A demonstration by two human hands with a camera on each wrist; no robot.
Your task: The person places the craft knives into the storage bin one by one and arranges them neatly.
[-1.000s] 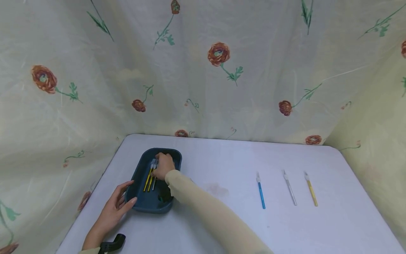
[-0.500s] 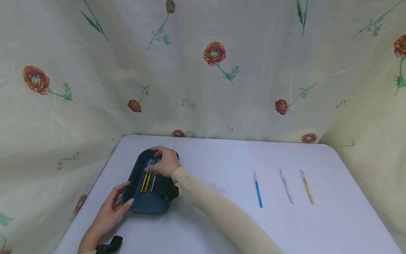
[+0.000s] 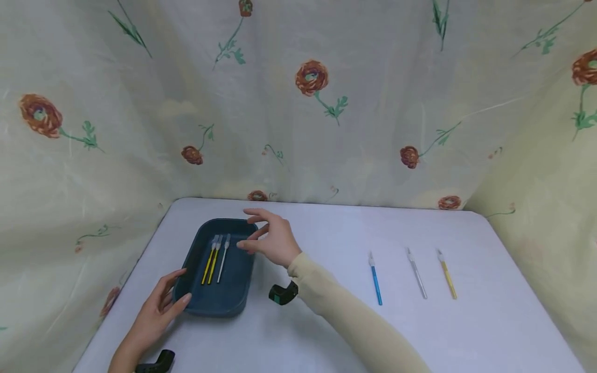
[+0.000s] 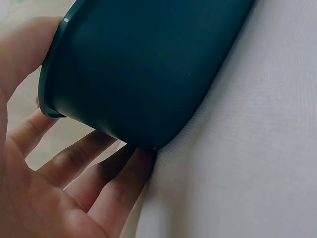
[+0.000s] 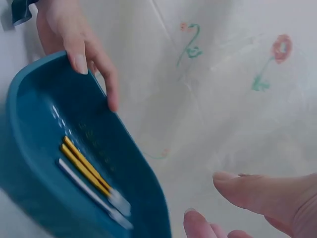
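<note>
A dark blue plastic tray (image 3: 235, 305) stands at the left of the table. Two yellow craft knives (image 3: 213, 261) and one silver craft knife (image 3: 223, 261) lie side by side in it, clear-capped ends pointing away. My left hand (image 3: 156, 311) holds the tray's near left corner; in the left wrist view its fingers (image 4: 74, 158) press against the outer wall. Above the tray's right rim is my right hand (image 3: 275, 238), fingers spread, nothing between them. In the right wrist view, its thumb (image 5: 252, 191) stands apart from the tray.
To the right on the white table (image 3: 317, 228) lie a blue craft knife (image 3: 375, 280), a silver craft knife (image 3: 416, 274) and a yellow craft knife (image 3: 448, 274), spaced apart. A flowered curtain (image 3: 364, 129) hangs behind and beside the table. Black wrist cameras (image 3: 283, 293) stick out by both wrists.
My right hand has let go of the craft knives and risen out of the tray toward the right, uncovering all three. My left hand keeps its place on the tray corner.
</note>
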